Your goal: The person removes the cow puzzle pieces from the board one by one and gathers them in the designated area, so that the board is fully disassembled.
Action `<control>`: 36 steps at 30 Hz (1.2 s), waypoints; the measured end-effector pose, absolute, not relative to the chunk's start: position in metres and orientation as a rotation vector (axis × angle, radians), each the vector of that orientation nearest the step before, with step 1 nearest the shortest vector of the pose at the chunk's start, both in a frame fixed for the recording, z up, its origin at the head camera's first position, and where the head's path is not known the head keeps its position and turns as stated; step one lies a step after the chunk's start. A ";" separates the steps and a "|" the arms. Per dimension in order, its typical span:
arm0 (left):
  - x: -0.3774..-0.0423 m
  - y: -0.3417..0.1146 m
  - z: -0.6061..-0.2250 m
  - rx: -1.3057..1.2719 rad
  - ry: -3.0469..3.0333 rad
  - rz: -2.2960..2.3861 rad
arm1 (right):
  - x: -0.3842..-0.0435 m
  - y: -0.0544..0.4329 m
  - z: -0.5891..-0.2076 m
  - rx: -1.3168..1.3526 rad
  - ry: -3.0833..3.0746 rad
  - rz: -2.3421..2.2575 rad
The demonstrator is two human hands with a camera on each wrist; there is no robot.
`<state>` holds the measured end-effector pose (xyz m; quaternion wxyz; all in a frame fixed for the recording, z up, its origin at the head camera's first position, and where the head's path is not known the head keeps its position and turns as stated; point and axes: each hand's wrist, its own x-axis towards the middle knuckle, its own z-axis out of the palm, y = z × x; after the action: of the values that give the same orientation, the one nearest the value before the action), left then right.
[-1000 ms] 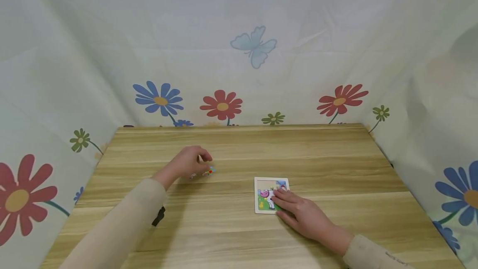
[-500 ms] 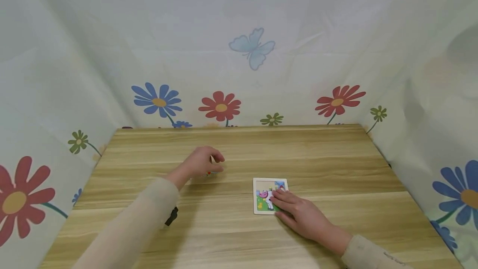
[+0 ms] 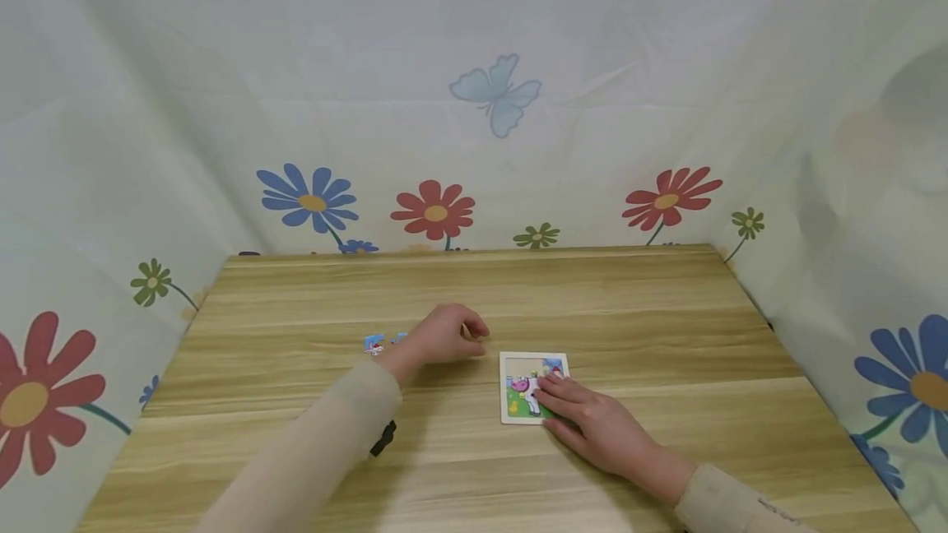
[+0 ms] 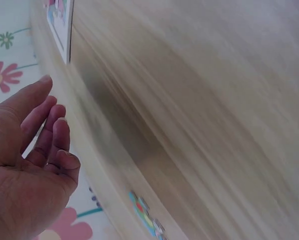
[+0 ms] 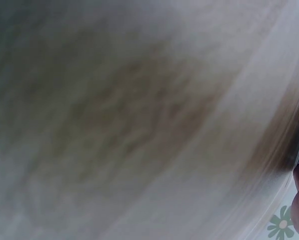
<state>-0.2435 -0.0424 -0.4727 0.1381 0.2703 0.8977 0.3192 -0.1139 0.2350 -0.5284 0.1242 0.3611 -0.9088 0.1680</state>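
Observation:
In the head view, my left hand (image 3: 448, 334) hovers above the table, left of a small square puzzle board (image 3: 504, 389). Its fingers are loosely bent, with a gap between thumb and index finger and nothing visible between them. The left wrist view shows the same hand (image 4: 34, 150) palm-side, fingers relaxed. My right hand (image 3: 600, 426) rests flat over the board's right part, fingers extended. A cow picture shows on the board, and its upper left area is bare. One puzzle piece (image 3: 374, 344) lies behind my left wrist, beside another partly hidden piece (image 3: 400, 337).
The wood-grain table (image 3: 629, 294) stands against a pale cloth backdrop (image 3: 355, 64) printed with flowers and a butterfly. A black strap (image 3: 383, 438) hangs under the left forearm. The right wrist view is mostly blurred tabletop.
My left hand has moved right, away from the loose puzzle pieces and toward the board, uncovering the pieces behind it. The right hand stays on the board.

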 end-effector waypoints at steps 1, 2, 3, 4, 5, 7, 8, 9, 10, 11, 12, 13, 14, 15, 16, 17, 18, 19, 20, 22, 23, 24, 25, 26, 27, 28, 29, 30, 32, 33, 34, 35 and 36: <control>-0.243 -0.038 -0.473 0.789 2.588 0.924 | -0.114 0.235 -0.528 1.052 -2.657 0.487; -0.242 -0.034 -0.474 0.797 2.581 0.924 | -0.113 0.235 -0.528 1.052 -2.664 0.487; -0.241 -0.031 -0.476 0.801 2.574 0.923 | -0.113 0.236 -0.527 1.052 -2.669 0.484; -0.240 -0.027 -0.476 0.796 2.568 0.920 | -0.113 0.236 -0.527 1.051 -2.676 0.482; -0.240 -0.024 -0.477 0.791 2.560 0.921 | -0.113 0.236 -0.527 1.050 -2.681 0.479; -0.239 -0.018 -0.479 0.792 2.549 0.921 | -0.113 0.236 -0.526 1.048 -2.688 0.480; -0.239 -0.016 -0.480 0.791 2.543 0.922 | -0.113 0.235 -0.526 1.049 -2.690 0.484; -0.238 -0.014 -0.480 0.794 2.539 0.922 | -0.114 0.235 -0.526 1.051 -2.690 0.485; -0.238 -0.012 -0.480 0.796 2.536 0.921 | -0.114 0.235 -0.526 1.053 -2.689 0.488; -0.237 -0.010 -0.480 0.806 2.534 0.922 | -0.114 0.235 -0.527 1.054 -2.687 0.490; -0.237 -0.008 -0.480 0.813 2.532 0.922 | -0.114 0.236 -0.527 1.058 -2.683 0.492; -0.236 -0.007 -0.480 0.818 2.532 0.920 | -0.114 0.236 -0.527 1.065 -2.675 0.490; -0.236 -0.005 -0.481 0.827 2.536 0.914 | -0.114 0.236 -0.527 1.067 -2.669 0.489; -0.236 -0.003 -0.482 0.837 2.540 0.909 | -0.114 0.237 -0.527 1.071 -2.661 0.488; -0.236 -0.001 -0.483 0.843 2.543 0.906 | -0.114 0.237 -0.528 1.074 -2.653 0.487; -0.236 0.001 -0.483 0.847 2.544 0.907 | -0.114 0.237 -0.528 1.077 -2.645 0.482; -0.236 0.003 -0.484 0.848 2.542 0.907 | -0.114 0.238 -0.528 1.080 -2.638 0.477; -0.236 0.004 -0.485 0.851 2.542 0.906 | -0.114 0.239 -0.528 1.081 -2.631 0.474; -0.236 0.006 -0.485 0.850 2.539 0.907 | -0.114 0.239 -0.528 1.077 -2.629 0.474; -0.236 0.010 -0.486 0.851 2.530 0.919 | -0.113 0.240 -0.528 1.078 -2.622 0.471; -0.236 0.012 -0.486 0.851 2.524 0.925 | -0.113 0.241 -0.528 1.077 -2.620 0.471; -0.235 0.013 -0.487 0.850 2.519 0.927 | -0.113 0.241 -0.528 1.077 -2.618 0.474; -0.234 0.015 -0.487 0.849 2.513 0.932 | -0.113 0.242 -0.527 1.077 -2.614 0.478; -0.233 0.016 -0.486 0.846 2.507 0.938 | -0.113 0.243 -0.527 1.079 -2.610 0.483; -0.232 0.018 -0.486 0.846 2.502 0.939 | -0.113 0.243 -0.527 1.080 -2.608 0.486; -0.231 0.019 -0.485 0.844 2.499 0.937 | -0.113 0.244 -0.527 1.080 -2.603 0.492; -0.229 0.021 -0.484 0.840 2.497 0.932 | -0.113 0.245 -0.527 1.083 -2.598 0.499; -0.228 0.022 -0.484 0.838 2.495 0.930 | -0.113 0.245 -0.527 1.083 -2.593 0.505; -0.226 0.025 -0.483 0.841 2.499 0.922 | -0.113 0.246 -0.527 1.085 -2.582 0.517; -0.225 0.026 -0.483 0.848 2.503 0.919 | -0.114 0.246 -0.526 1.087 -2.577 0.521; -0.224 0.027 -0.483 0.850 2.508 0.919 | -0.114 0.247 -0.526 1.090 -2.570 0.527; -0.224 0.028 -0.483 0.853 2.511 0.922 | -0.114 0.247 -0.526 1.092 -2.568 0.530; -0.224 0.029 -0.483 0.856 2.514 0.925 | -0.114 0.247 -0.526 1.092 -2.569 0.531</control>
<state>-0.2239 0.0293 -0.4830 0.1639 0.3004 0.8819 0.3244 -0.1140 0.2470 -0.5260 0.1494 0.3799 -0.8940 0.1847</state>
